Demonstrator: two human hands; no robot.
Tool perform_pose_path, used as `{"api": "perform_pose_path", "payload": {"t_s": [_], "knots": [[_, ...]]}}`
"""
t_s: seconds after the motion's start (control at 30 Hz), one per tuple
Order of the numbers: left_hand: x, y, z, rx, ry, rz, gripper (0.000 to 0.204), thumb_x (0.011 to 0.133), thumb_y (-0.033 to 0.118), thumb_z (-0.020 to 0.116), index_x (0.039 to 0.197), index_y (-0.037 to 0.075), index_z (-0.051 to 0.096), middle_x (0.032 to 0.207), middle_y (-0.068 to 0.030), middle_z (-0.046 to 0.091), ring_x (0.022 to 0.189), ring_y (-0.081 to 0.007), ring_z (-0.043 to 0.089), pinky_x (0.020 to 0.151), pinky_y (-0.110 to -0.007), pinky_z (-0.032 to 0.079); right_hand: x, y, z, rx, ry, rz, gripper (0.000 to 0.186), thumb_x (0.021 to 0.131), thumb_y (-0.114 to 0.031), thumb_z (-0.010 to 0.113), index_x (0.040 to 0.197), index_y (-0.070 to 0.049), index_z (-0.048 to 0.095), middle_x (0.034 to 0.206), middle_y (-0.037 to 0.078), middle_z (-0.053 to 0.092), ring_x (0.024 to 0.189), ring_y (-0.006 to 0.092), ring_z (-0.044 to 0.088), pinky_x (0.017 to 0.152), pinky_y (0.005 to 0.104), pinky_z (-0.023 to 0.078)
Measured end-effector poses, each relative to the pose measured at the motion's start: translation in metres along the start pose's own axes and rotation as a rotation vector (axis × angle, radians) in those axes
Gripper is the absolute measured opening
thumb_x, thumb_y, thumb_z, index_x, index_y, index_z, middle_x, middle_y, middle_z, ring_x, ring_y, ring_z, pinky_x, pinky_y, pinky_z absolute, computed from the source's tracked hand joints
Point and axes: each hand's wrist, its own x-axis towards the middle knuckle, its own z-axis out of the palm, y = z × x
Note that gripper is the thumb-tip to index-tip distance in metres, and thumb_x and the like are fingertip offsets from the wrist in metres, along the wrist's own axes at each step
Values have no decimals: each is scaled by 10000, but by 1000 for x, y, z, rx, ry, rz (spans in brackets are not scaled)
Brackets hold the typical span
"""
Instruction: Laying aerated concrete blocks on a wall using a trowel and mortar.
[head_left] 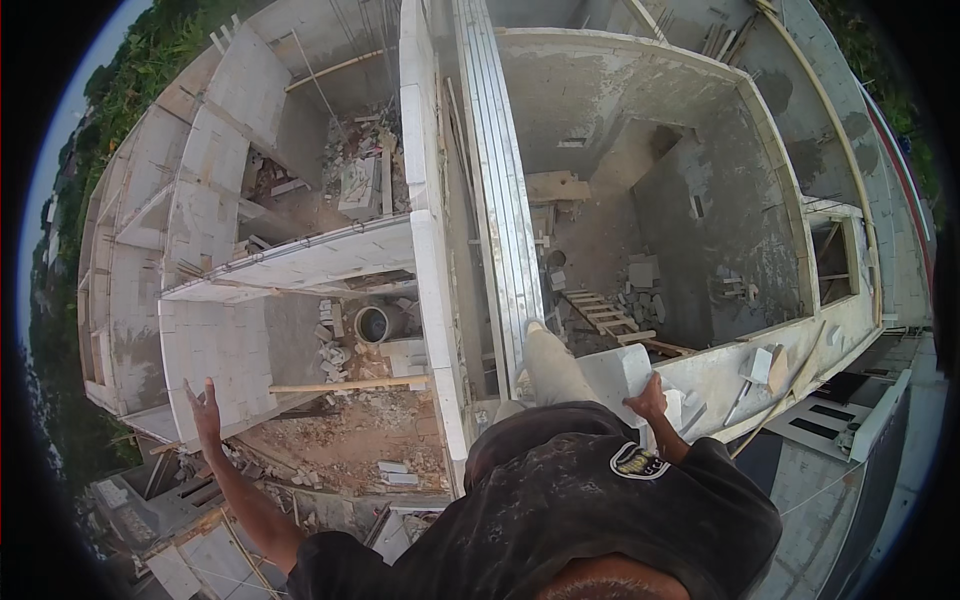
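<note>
My right hand [648,400] grips the edge of a white lightweight block [610,368] beside my right hip, on or by a wall top. My left hand [205,405] is held out to the left in the air, fingers apart, with nothing in it. My foot [535,335] rests at the near end of long, pale metal beams [495,190] that run away from me along a wall top [425,250], high above the rooms. To the right of my right hand, small white pieces and a wooden board [775,370] lie on the wall top [840,340].
Unfinished block-walled rooms lie below on both sides, with rubble [370,445], a round concrete ring [372,325] and a wooden plank [348,383] at left. At right are a wooden ladder [610,318] and broken blocks [645,275]. Long poles [820,100] lean along the far right. Trees edge the site.
</note>
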Motion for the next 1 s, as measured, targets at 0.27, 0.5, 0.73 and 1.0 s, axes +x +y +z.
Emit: {"api": "perform_pose_path", "payload": {"t_s": [0.27,0.5,0.73,1.0], "knots": [[61,76,89,-79,-186,-63,900,931,577,562,1577,129,123,1312,-301,547,1222,-378,542,987,-470,437,43,-11,3,15,-7,118,983,552,-301,890,1313,-21,333,1293,213,517,1179,429,559,979,506,464],[165,170,120,-68,-149,-91,918,926,580,569,1580,143,95,1318,-290,551,1215,-373,546,989,-452,440,103,-79,-15,107,36,128,961,560,-283,887,1306,-24,337,1268,218,530,1166,436,560,971,515,463],[249,344,168,-96,-148,283,914,933,550,579,1565,79,116,1343,-287,535,1266,-393,517,1052,-469,388,155,-153,-49,161,96,52,928,581,-267,878,1298,-35,337,1292,207,503,1172,428,555,966,517,468],[362,415,193,-154,-130,242,933,927,546,586,1554,30,125,1478,-290,390,1355,-410,417,1093,-459,341,186,-313,-148,242,167,6,905,575,-249,876,1274,-36,341,1252,204,505,1133,428,568,937,513,484]]}}
